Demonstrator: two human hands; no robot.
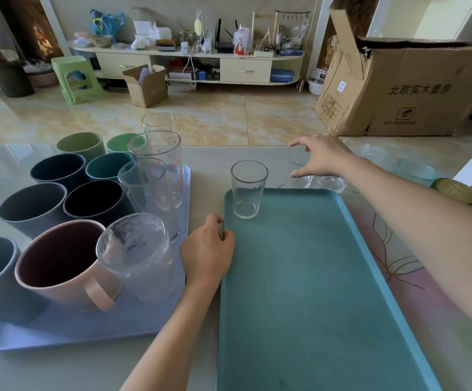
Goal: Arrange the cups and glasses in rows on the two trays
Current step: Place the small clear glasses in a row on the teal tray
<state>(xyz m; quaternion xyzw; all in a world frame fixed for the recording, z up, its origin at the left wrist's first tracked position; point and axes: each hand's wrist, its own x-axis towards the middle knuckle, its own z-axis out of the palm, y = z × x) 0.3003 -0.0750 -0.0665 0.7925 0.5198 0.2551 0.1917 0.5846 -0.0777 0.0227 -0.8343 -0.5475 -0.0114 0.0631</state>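
A teal tray [308,292] lies before me with one clear glass [248,189] standing in its far left corner. My left hand [207,249] pinches the tray's left rim. My right hand [321,156] reaches past the tray's far edge, fingers curled around a clear glass [298,172] on the table; a second short glass [331,183] stands right beside it. On the left, a lilac tray [74,328] holds several coloured cups, a pink mug [65,266] and several tall glasses [156,170] in rows.
More glassware [361,149], a pale glass lid or dish [414,170] and a gold-topped tin [456,190] sit at the table's far right. Beyond the table edge are a tiled floor, a large cardboard box [415,88] and a low cabinet.
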